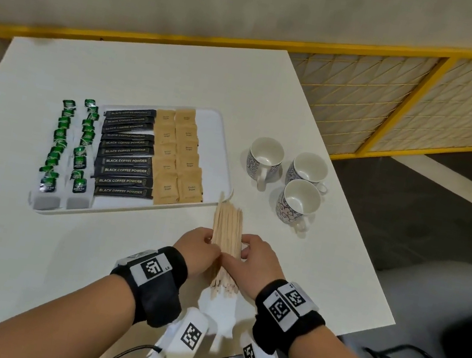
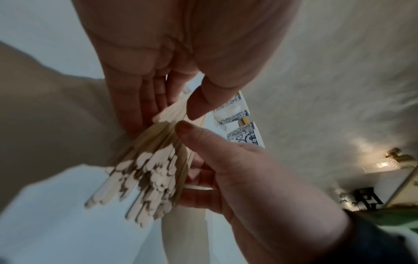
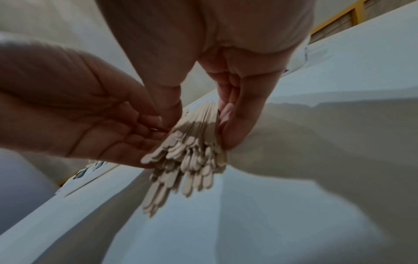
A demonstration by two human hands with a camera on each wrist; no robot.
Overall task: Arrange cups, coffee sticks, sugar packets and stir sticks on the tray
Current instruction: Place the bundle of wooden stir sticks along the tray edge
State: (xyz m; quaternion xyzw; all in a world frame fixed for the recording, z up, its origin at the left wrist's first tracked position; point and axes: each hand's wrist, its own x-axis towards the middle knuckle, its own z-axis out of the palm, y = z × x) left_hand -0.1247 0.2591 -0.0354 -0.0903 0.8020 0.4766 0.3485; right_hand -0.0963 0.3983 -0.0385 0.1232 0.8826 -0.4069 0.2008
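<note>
Both hands, left hand (image 1: 199,246) and right hand (image 1: 258,260), grasp one bundle of stir sticks (image 1: 226,234) just off the tray (image 1: 223,151) corner. Three cups (image 1: 298,202) stand apart on bare surface (image 1: 152,75) beside its right edge.

"BLACK COFFEE POWDER" on coffee sticks (image 1: 125,162)

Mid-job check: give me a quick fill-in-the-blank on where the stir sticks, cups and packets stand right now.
Both hands, left hand and right hand, grip the bundle of ____ sticks.
The number of cups standing on the table, right of the tray, is ____.
On the tray, the black coffee sticks lie directly left of the brown ____ packets.

Missing words: stir; three; sugar
</note>
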